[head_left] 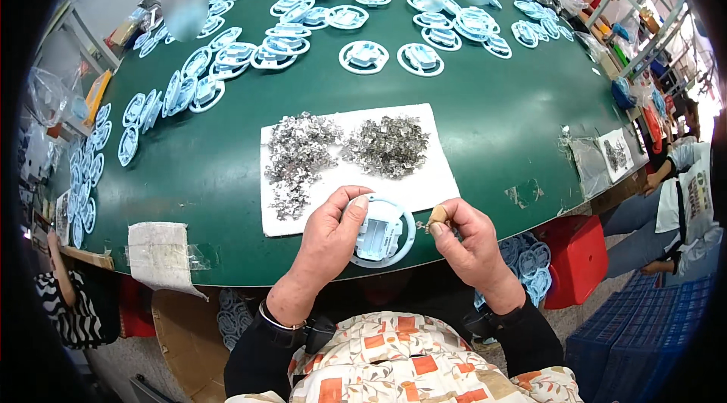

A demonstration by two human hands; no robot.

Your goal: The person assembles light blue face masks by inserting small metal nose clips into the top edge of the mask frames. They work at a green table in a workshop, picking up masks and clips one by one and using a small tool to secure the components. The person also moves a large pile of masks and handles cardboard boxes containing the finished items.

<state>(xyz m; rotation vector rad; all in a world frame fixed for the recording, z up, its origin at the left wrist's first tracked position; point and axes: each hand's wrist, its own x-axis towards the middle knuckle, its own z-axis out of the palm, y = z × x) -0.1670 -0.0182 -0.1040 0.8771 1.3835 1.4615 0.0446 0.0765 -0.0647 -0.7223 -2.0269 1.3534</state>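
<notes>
Firm grip on the left: thumb and fingers of the left hand (333, 229) closed on a pale-blue ring-shaped plastic part (381, 232), caught by its left rim, hollow centre facing up, just over the near table edge. Across to the right hand (468, 244): thumb and tan-covered fingertip pinched together on a small metal clip (422, 226), poking out right beside the ring's right rim, contact too fine to tell. Just beyond, on a white board (363, 195), two heaps of metal clips: a brighter left heap (299, 157), trailing toward the near edge, and a rounder, darker right heap (390, 147). Farther out, across the green table (500, 130), clusters of matching blue parts (284, 43). Down right, beside a red stool (579, 259), more blue parts (534, 263) piled up, then blue crates (644, 335).
</notes>
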